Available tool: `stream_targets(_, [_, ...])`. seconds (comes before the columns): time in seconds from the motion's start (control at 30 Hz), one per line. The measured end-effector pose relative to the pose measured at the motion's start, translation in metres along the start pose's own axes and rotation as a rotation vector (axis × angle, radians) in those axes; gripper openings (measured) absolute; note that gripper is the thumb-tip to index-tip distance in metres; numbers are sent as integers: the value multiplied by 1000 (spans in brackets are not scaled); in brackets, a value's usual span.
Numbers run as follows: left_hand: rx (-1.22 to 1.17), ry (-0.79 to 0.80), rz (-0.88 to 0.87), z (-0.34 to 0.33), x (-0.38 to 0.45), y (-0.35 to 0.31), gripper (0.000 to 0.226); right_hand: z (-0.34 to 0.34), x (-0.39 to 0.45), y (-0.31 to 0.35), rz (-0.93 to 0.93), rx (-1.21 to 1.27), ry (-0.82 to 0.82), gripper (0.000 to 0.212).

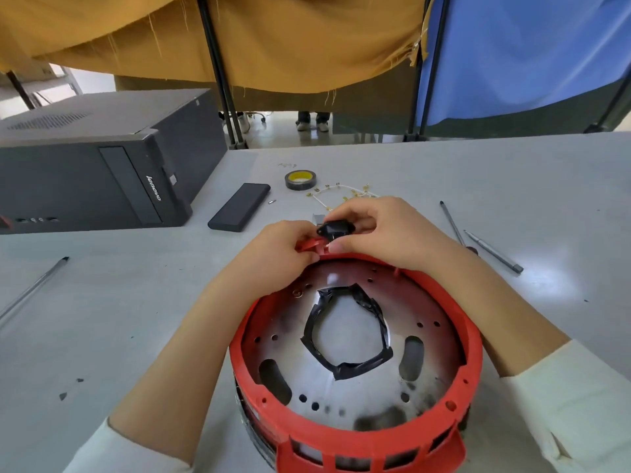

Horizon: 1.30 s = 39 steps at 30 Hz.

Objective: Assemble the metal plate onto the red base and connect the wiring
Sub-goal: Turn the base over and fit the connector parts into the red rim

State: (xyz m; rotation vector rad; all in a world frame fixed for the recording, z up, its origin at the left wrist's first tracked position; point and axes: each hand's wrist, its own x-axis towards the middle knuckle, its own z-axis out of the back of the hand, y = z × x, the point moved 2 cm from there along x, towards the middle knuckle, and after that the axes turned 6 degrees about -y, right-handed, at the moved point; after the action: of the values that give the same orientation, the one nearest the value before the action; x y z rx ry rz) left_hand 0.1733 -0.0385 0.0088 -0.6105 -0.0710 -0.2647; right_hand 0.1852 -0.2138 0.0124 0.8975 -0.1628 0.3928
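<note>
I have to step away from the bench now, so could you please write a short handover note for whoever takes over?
Right hand: pinches the black socket at the far rim of the red base.
Left hand: grips the red tab on that rim.
Done: metal plate lies inside the base, its centre hole edged with black tape.
Left: seat the socket, then connect the wires, which lie loose beyond the hands near the tape roll. Two screwdrivers lie to the right.

Bare hands (283, 247), forearms, cream-white sleeves (577, 387)
</note>
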Motion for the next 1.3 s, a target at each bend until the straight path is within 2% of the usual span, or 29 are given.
stream_targets(0.13, [-11, -11, -6, -1, -2, 0, 9, -1, -2, 0, 6, 25, 14, 34])
stream_targets(0.33, [-69, -14, -11, 1, -4, -2, 14, 0, -3, 2, 8, 23, 6, 34])
stream_targets(0.47, [-135, 4, -6, 2, -5, -2, 8, 0, -4, 2, 7, 9, 18, 36])
stream_targets(0.73, [-503, -16, 96, 4, -6, 6, 13, 1, -5, 3, 11, -52, 16, 29])
stream_targets(0.93, [-556, -33, 163, 5, -3, 9, 11, 1, -6, 3, 30, -113, -11, 34])
stream_targets(1.3, [-565, -40, 267, 4, 3, 10, 6, -1, -6, 4, 49, -143, 25, 30])
